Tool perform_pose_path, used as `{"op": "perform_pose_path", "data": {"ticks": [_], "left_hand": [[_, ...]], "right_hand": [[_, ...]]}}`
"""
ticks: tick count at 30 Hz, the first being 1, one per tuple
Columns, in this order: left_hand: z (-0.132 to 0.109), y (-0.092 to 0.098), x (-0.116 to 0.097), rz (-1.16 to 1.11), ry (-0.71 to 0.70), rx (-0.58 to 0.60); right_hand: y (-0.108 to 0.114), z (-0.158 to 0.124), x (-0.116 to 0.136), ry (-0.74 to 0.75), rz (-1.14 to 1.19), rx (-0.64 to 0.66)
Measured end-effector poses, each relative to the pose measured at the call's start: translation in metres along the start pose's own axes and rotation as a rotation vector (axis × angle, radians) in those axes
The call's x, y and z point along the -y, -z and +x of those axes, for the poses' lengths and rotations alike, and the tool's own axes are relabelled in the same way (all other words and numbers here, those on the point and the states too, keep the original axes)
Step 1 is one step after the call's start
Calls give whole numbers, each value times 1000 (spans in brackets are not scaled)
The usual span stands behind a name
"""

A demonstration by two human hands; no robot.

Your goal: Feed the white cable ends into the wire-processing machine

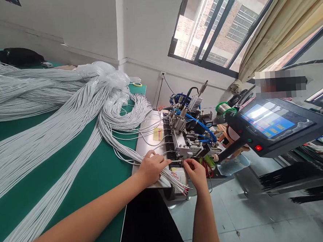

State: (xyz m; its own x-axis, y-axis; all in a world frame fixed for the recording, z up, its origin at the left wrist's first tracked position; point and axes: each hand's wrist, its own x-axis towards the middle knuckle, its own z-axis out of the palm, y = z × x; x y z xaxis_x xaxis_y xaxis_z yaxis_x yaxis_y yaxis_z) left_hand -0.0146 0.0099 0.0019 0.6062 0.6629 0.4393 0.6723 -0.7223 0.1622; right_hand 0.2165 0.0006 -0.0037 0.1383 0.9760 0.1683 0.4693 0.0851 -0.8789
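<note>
My left hand (152, 168) is closed at the front edge of the machine, its thumb and forefinger on a white cable (176, 161). Under that palm runs a bundle of white cables (127, 150), whose stripped ends with reddish wires (183, 189) stick out past the hand. Across a small gap, my right hand (195, 173) pinches the same cable near its tip; the fingertips cover the very end. Just beyond both hands stands a bench-top wire-processing machine (180, 143) with metal blocks and blue air hoses. Several single cables lie across its metal plate (148, 140) into a black slotted strip.
Long bundles of white cables (55, 138) cover much of the green table (100, 197) on the left. A control screen (276, 123) on an arm stands at the right, near a green-rimmed wire spool (225, 109). A person (281, 83) is behind the screen.
</note>
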Motion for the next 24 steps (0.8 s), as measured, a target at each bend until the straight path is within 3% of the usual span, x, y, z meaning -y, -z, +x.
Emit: {"op": "perform_pose_path", "data": {"ticks": [3, 9, 24], "left_hand": [[0, -2, 0, 42, 16, -23], [-1, -1, 1, 28, -25, -61], [-2, -3, 4, -10, -41, -90]], "right_hand": [[-1, 1, -7, 51, -116, -3], [-2, 5, -15, 35, -108, -82], [-9, 3, -12, 14, -114, -91]]}}
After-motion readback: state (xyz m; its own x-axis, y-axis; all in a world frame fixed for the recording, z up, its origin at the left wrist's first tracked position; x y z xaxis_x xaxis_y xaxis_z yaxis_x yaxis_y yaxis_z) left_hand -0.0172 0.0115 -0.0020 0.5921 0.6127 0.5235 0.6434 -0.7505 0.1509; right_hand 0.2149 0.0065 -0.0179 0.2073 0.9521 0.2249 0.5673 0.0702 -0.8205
